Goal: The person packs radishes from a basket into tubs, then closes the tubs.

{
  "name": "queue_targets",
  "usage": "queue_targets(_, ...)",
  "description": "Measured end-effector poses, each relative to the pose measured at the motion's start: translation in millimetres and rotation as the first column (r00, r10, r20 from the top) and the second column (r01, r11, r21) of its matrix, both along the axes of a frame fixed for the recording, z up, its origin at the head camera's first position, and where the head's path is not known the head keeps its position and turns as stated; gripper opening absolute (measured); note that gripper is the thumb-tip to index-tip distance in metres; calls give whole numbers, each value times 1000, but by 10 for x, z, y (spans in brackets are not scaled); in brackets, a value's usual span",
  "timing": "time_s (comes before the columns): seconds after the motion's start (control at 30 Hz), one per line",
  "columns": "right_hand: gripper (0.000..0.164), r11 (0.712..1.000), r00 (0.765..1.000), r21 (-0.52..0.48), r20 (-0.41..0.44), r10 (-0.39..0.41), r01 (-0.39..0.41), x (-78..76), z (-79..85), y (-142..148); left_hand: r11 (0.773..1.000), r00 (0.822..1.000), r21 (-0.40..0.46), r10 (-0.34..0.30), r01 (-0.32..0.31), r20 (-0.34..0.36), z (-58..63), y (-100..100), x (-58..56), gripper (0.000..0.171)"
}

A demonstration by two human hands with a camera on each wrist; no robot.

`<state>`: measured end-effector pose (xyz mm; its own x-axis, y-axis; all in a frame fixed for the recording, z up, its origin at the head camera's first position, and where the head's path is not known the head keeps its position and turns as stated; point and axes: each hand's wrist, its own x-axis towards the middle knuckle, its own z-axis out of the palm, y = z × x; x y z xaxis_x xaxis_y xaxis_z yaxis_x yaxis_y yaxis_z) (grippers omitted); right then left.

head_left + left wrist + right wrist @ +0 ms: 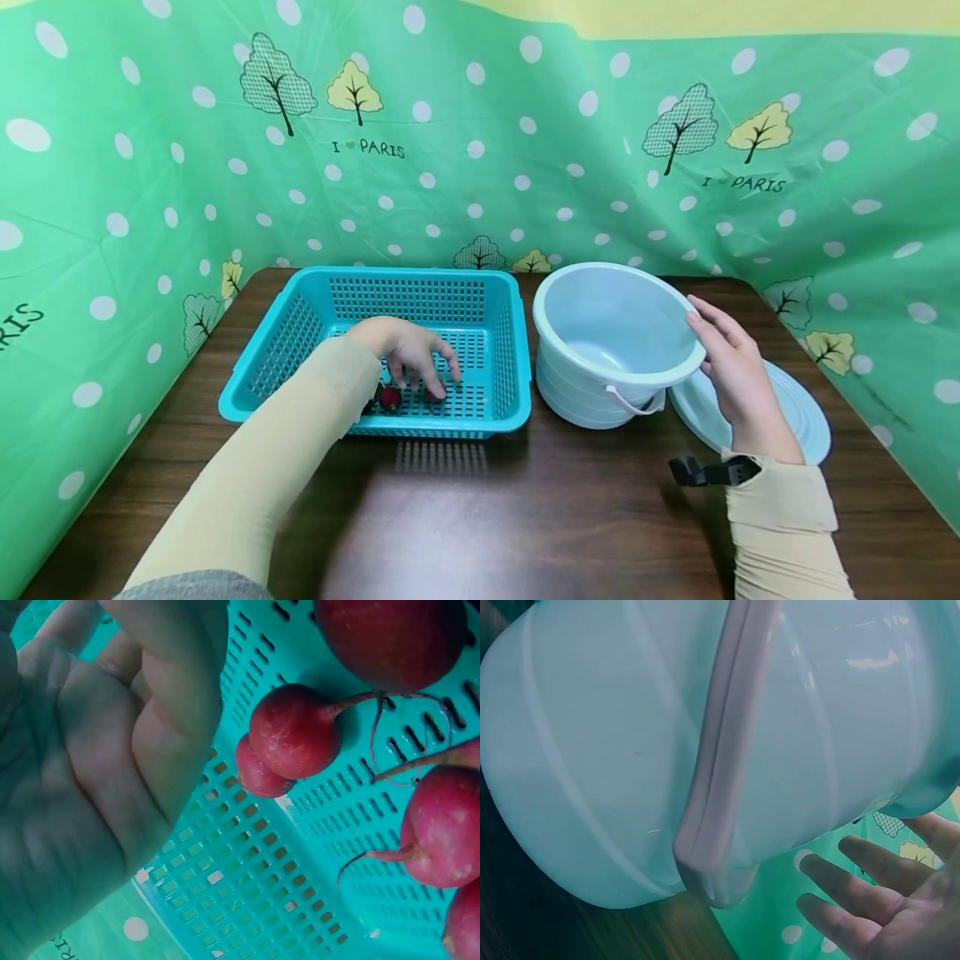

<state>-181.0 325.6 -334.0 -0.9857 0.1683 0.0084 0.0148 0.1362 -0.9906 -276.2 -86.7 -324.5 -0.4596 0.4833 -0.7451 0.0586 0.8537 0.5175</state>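
Inside the turquoise plastic basket (517, 333), my left hand (412, 350) reaches down with loosely bent, spread fingers. A dark red radish (390, 397) lies under it near the front wall. The left wrist view shows several radishes (296, 731) with thin roots beside the palm, none of them in its grasp. My right hand (731, 367) touches the right rim of a light blue bucket (577, 379), fingers extended along the outside. In the right wrist view the bucket's side and its pale handle (720, 742) fill most of the picture, with straight fingers (851, 889) beside it.
A light blue round lid (798, 408) lies on the dark wooden table (525, 508) to the right of the bucket, partly hidden by the right hand. A green dotted cloth (480, 125) hangs behind and along the sides. A black strap (712, 472) circles the right wrist.
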Motion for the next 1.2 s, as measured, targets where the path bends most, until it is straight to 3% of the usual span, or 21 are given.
queue_targets(0.37, 62, 1000, 1000, -2, -2, -2, 2, -1, 21, 0, 999, 999, -53, 12, -14, -53, -33, -28, -20, 34)
queue_targets(0.73, 63, 1000, 1000, 25, 13, 7, -7, 12, 25, -9, 994, 998, -109, -8, 1, -61, -54, 12, 68, 30)
queue_targets(1.2, 60, 999, 999, -26, -31, 18, -19, 7, -9, -6, 995, 997, 74, 68, -65, -38, -77, 24, 4, 33)
